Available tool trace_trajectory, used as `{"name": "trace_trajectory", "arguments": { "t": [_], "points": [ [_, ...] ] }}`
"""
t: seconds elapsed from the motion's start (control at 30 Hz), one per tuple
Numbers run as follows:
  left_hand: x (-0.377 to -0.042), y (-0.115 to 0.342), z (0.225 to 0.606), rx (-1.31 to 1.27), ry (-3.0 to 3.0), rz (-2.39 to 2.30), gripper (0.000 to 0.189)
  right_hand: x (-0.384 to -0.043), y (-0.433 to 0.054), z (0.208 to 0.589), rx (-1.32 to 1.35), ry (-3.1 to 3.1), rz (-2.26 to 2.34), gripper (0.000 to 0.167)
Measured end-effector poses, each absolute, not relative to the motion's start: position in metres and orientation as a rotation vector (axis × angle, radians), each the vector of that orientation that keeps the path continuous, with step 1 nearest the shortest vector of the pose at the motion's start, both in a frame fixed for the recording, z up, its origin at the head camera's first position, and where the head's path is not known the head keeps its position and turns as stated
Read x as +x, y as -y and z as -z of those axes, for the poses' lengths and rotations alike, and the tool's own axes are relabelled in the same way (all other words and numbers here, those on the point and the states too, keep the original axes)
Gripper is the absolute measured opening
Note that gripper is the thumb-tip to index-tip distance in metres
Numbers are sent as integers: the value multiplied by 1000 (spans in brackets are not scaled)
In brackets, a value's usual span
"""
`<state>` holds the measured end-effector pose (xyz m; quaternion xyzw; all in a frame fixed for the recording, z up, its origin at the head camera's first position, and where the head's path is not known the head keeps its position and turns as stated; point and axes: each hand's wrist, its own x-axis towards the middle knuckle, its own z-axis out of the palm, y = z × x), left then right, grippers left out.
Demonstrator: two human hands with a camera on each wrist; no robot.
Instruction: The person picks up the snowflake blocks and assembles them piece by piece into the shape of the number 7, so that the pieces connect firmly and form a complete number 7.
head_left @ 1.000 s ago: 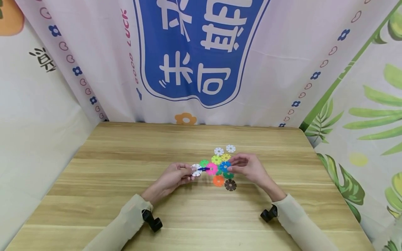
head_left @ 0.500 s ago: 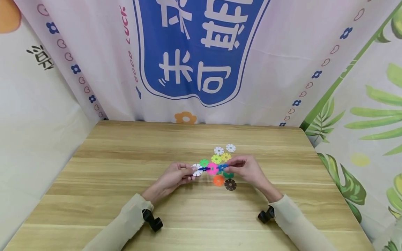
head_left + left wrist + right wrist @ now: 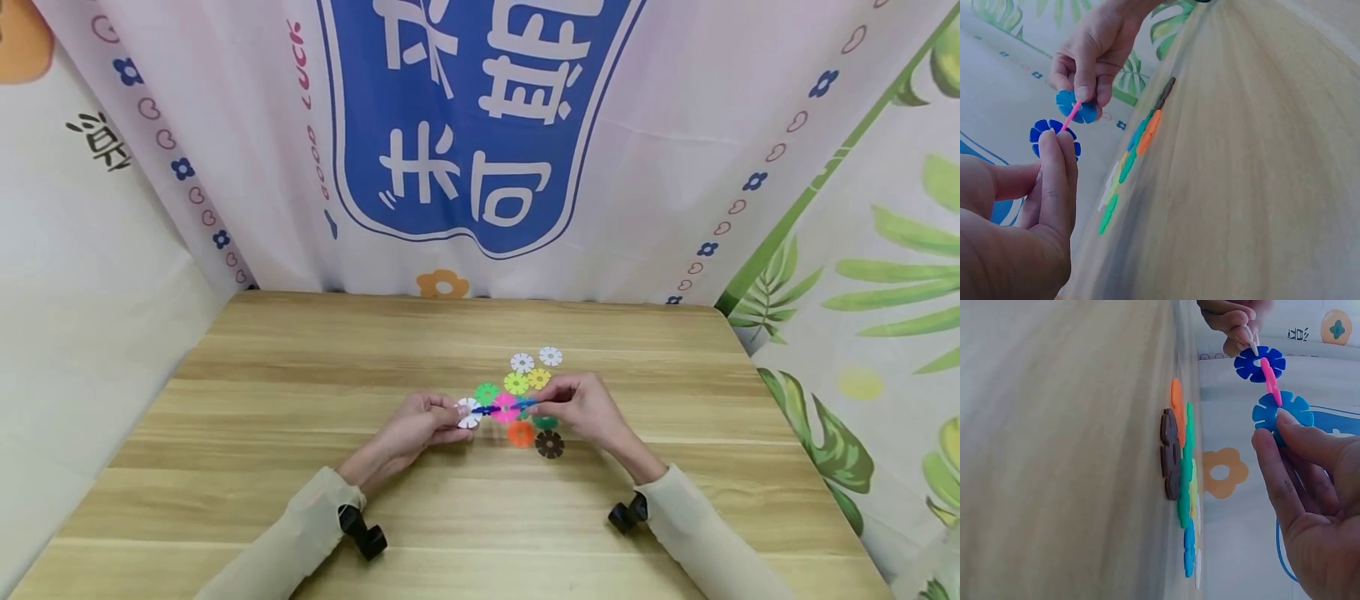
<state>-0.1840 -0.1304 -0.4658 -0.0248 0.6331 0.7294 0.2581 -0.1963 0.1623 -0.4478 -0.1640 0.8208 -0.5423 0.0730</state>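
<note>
Okay, we logged four notched discs joined or touching in a row, held up off the table (image 3: 375, 500), with the pink disc (image 3: 506, 408) as landmark. The navy disc (image 3: 1255, 371) met the pink disc's left side crosswise; the white disc (image 3: 468, 415) came next, further left of the pink disc. The left hand (image 3: 423, 425) pinched that white disc between thumb and fingers. The light blue disc (image 3: 1088, 112) touched the pink disc's right side, pinched by the right hand (image 3: 576, 408); we couldn't tell whether its slot was fully seated. Lower than the pink disc, we noted loose pieces lying flat: the bright green disc (image 3: 487, 392) beyond and left of it, the lime disc (image 3: 516, 383) and yellow disc (image 3: 538, 379) beyond it, two loose white discs (image 3: 551, 357) farther beyond, the dark green disc (image 3: 545, 422) right of it, the orange disc (image 3: 521, 434) nearer us, the brown disc (image 3: 550, 445) nearer and right. Behind the pink disc, well apart, we had the printed curtain (image 3: 675, 100)
</note>
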Motion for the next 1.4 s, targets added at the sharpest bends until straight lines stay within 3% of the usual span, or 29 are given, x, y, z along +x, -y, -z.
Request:
{"name": "trace_trajectory", "arguments": {
  "t": [0.9,1.17,1.4],
  "points": [
    [-186,130,472,-102,-1734,-1990,12,-200,-165,453,-554,-2480,1544,11],
    [-187,137,471,-137,-1731,-1991,11,-223,-189,441,-566,-2568,1448,20],
    [-186,141,473,-141,-1742,-1985,11,-245,-206,443,-396,-2757,1259,24]
  ]
}}
